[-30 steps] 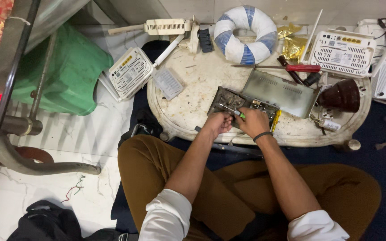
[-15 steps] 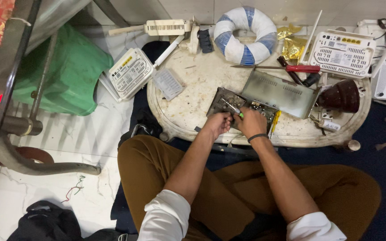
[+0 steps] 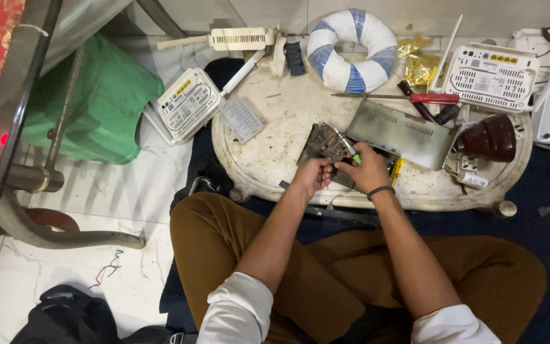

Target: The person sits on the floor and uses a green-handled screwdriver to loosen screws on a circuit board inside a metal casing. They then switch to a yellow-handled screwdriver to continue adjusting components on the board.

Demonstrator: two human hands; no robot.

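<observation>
Hands [image 3: 342,171] gripping circuit board [image 3: 321,143] and screwdriver [image 3: 349,147], metal cover [image 3: 399,132] just beside, routers [image 3: 189,103] around.

left hand [image 3: 313,175]: fingers curled, gripping | right hand [image 3: 369,171]: fingers closed, wrist banded | forearms converge

Soft, even indoor light, faint shadows, sharp focus throughout, slight wide-angle bending at the edges.

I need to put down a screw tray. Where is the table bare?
Bare tabletop lies between the small grey panel, the blue-white ring and the circuit board. The right side is crowded: metal cover, red screwdriver, brown cup.
</observation>
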